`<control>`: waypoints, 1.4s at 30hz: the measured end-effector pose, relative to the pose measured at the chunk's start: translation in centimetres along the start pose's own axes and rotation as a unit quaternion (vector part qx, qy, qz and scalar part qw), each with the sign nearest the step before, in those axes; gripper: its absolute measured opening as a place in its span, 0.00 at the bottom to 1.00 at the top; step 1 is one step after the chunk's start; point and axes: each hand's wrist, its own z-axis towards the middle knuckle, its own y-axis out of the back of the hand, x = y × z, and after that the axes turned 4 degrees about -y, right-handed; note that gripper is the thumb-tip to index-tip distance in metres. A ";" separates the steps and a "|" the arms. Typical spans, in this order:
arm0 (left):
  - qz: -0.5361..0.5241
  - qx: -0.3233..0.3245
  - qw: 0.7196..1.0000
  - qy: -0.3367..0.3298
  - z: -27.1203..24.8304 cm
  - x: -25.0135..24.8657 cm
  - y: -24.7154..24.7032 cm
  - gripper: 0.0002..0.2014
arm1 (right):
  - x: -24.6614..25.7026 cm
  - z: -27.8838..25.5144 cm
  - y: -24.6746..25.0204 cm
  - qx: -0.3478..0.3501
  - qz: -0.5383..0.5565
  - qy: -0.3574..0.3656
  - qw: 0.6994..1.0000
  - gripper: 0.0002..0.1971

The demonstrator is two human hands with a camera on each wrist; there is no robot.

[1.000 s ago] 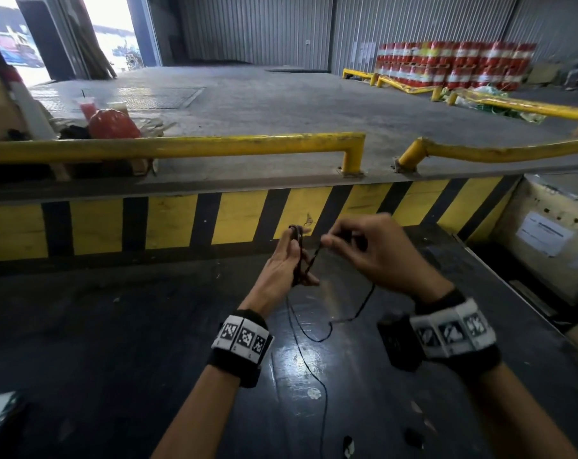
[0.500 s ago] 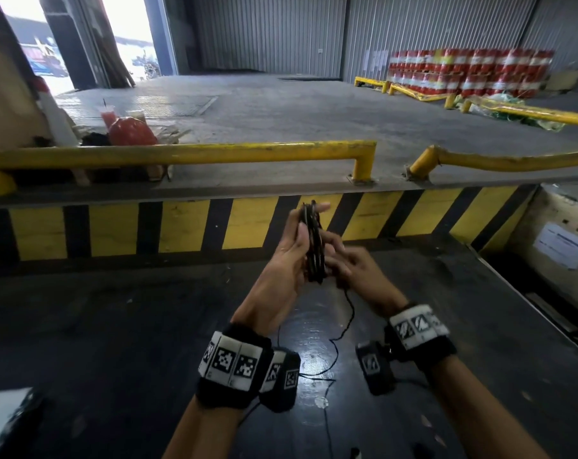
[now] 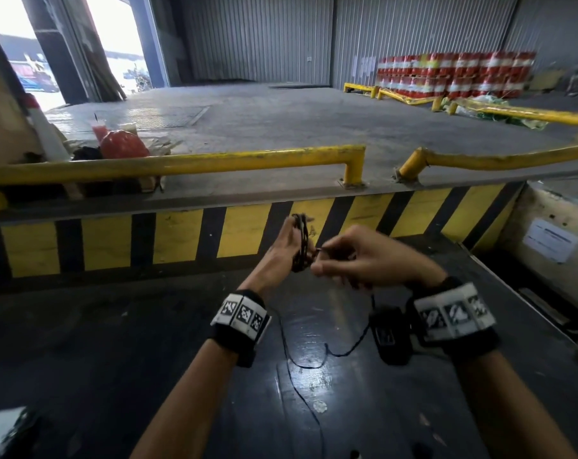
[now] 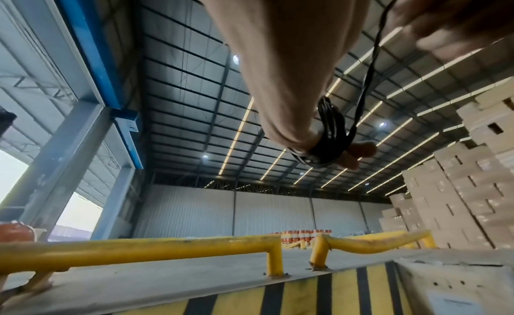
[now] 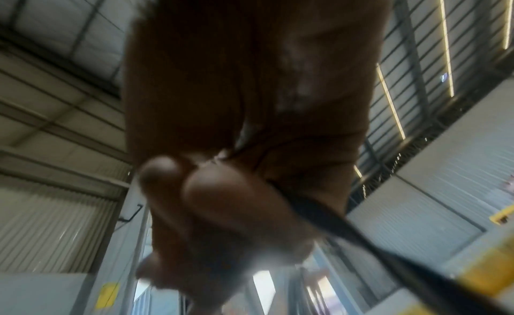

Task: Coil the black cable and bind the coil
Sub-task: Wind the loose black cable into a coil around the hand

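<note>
Black cable [image 3: 301, 241] is what both hands are busy with, held up in front of the yellow-and-black striped barrier [image 3: 188, 240]. Going from the left: the left hand [image 3: 286, 248] stands upright, palm turned inward, and several thin glossy turns of the cable are wound round it into a tight narrow coil. From the left wrist camera the loops [image 4: 332, 132] sit bunched near the fingertips, with two fingertips poking out beyond them, so the fingers are closed round the bundle. A single strand leaves the coil and runs across to the right hand [image 3: 364, 260], just beside it. That hand's fingers are curled, and thumb and forefinger pinch the strand close to the coil; the right wrist view is blurred but shows the dark line [image 5: 333, 220] passing under the thumb. Below the hands, the loose tail [image 3: 301, 359] hangs down in a slack curve and trails toward the viewer over the dark, shiny surface [image 3: 115, 359]. Each wrist wears a black band with white patterned squares [image 3: 243, 314].
</note>
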 end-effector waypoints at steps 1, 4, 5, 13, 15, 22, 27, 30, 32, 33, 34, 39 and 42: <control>-0.002 0.020 1.000 0.006 -0.5 0.0 -0.6 0.18 | 0.5 0.1 1.7 0.001 -0.031 -0.005 1.000 0.10; -0.057 0.060 0.997 0.009 -1.7 -0.5 -2.0 0.16 | 1.7 0.8 5.8 -0.057 -0.099 0.015 0.993 0.08; -0.078 0.076 0.994 0.009 -2.0 -0.9 -2.2 0.16 | 1.9 1.2 6.8 -0.090 -0.096 0.030 0.991 0.08; -0.234 0.094 0.966 -0.060 -3.9 -6.3 -2.3 0.20 | -2.3 5.1 5.4 -0.163 0.130 -0.005 0.978 0.18; -0.280 0.067 0.954 -0.081 -3.5 -6.8 -1.5 0.22 | -3.7 5.1 2.9 -0.161 0.203 -0.012 0.966 0.21; -0.326 -0.027 0.939 -0.107 -0.2 -7.8 0.8 0.21 | -2.7 1.8 -6.5 -0.054 0.432 -0.002 0.900 0.20; -0.325 -0.111 0.937 -0.059 2.3 -5.5 1.6 0.20 | 0.2 -1.3 -8.5 0.013 0.317 -0.003 0.948 0.26; -0.213 -0.111 0.971 -0.006 2.1 -3.3 1.5 0.19 | 2.6 -3.3 -6.4 0.037 0.124 0.001 0.992 0.22; -0.099 -0.088 0.990 0.048 1.5 -2.0 0.4 0.17 | 4.6 -4.3 -3.6 0.011 -0.007 0.047 0.999 0.16; -0.076 -0.067 0.992 0.072 1.2 -1.3 -0.3 0.17 | 5.6 -4.5 -2.0 -0.012 -0.065 0.072 0.995 0.14; -0.087 -0.034 0.992 0.086 0.4 -0.9 -1.0 0.15 | 6.5 -4.6 -0.2 -0.040 -0.117 0.088 0.988 0.14; -0.241 0.029 0.968 0.063 -3.5 -2.2 -4.8 0.22 | 8.0 -1.5 6.0 -0.095 -0.227 0.107 0.963 0.14; -0.289 0.051 0.955 0.032 -4.7 -2.7 -5.3 0.26 | 6.4 1.5 8.1 -0.108 -0.239 0.087 0.961 0.14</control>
